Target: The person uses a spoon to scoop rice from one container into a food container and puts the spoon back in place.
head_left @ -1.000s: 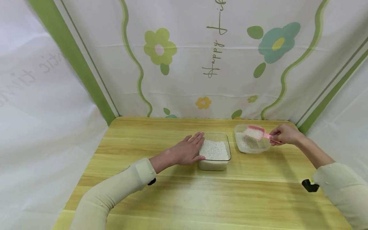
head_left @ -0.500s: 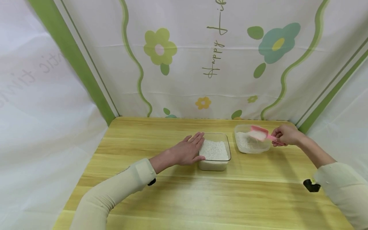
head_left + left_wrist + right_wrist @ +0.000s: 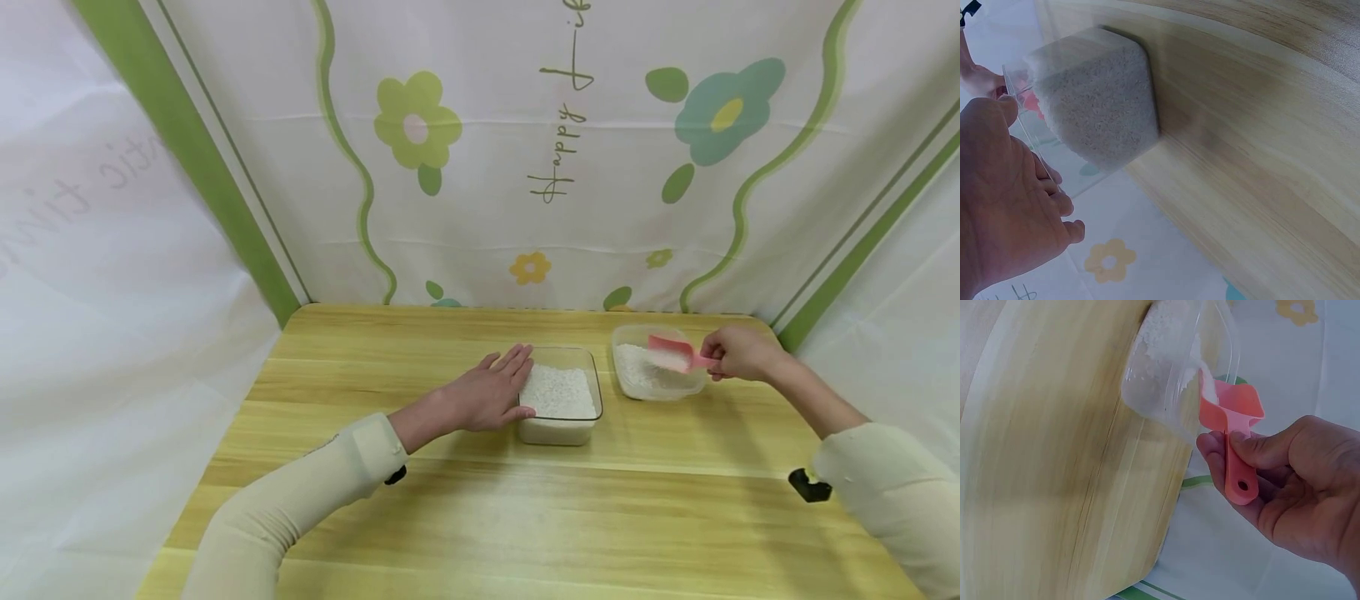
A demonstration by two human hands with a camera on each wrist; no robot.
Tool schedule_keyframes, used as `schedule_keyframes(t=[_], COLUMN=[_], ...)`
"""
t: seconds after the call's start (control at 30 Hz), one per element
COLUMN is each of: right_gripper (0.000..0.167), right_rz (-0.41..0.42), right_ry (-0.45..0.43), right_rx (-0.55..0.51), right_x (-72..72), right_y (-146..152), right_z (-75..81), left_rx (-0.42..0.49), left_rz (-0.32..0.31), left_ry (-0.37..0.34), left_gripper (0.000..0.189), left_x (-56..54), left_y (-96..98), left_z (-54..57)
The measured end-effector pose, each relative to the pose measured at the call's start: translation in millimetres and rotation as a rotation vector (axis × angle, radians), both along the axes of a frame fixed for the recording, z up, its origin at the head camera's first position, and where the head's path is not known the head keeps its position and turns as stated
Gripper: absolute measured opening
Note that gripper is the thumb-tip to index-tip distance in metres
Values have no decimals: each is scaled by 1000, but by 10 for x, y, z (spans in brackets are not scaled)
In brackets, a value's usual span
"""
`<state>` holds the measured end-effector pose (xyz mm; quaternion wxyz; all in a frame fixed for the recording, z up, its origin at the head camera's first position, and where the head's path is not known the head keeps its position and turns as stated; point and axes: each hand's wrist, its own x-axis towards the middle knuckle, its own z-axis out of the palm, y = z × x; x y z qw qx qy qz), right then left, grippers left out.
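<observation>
In the head view my left hand (image 3: 491,395) rests on the left rim of a clear square container (image 3: 558,432). White rice (image 3: 1100,100) fills much of it. On the right, my right hand (image 3: 738,353) grips the handle of a pink scoop (image 3: 678,354) between thumb and fingers. The scoop is tilted over a clear plastic box (image 3: 648,392), and rice slides off its front edge. Loose rice (image 3: 1163,334) covers part of that box's bottom. From the right wrist, the thumb shows pressed on top of the handle (image 3: 1241,472).
Both containers stand on a wood-grain table (image 3: 487,508), a short gap apart. Behind the table hangs a white curtain (image 3: 480,192) printed with flowers; a white side curtain (image 3: 127,350) hangs at the left.
The right hand first shifted right with the scoop, then came back left. The scoop now tips more, and less rice shows in it. The left hand stays in place.
</observation>
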<state>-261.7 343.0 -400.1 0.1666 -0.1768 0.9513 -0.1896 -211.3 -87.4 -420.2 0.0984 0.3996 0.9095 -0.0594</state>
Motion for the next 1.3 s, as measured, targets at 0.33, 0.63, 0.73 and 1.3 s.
schedule_keyframes(t=[0.33,0.63,0.73,1.3], right_gripper=[2,19,21,17], right_rz=[61,102,98,82], right_ry=[100,268,314,418], right_rx=[100,231,259,312], right_x=[47,95,105,143], right_y=[-102,-185,-184,-126], right_z=[48,84,85,118], left_rx=[8,9,9,8], left_rz=[1,1,-2,5], left_ry=[-3,6,7,-9], left_gripper=[82,81,81,82], left_x=[2,-5,-2,9], left_y=[-4,-9,-6,-2], left_z=[-4,-21,-15,1])
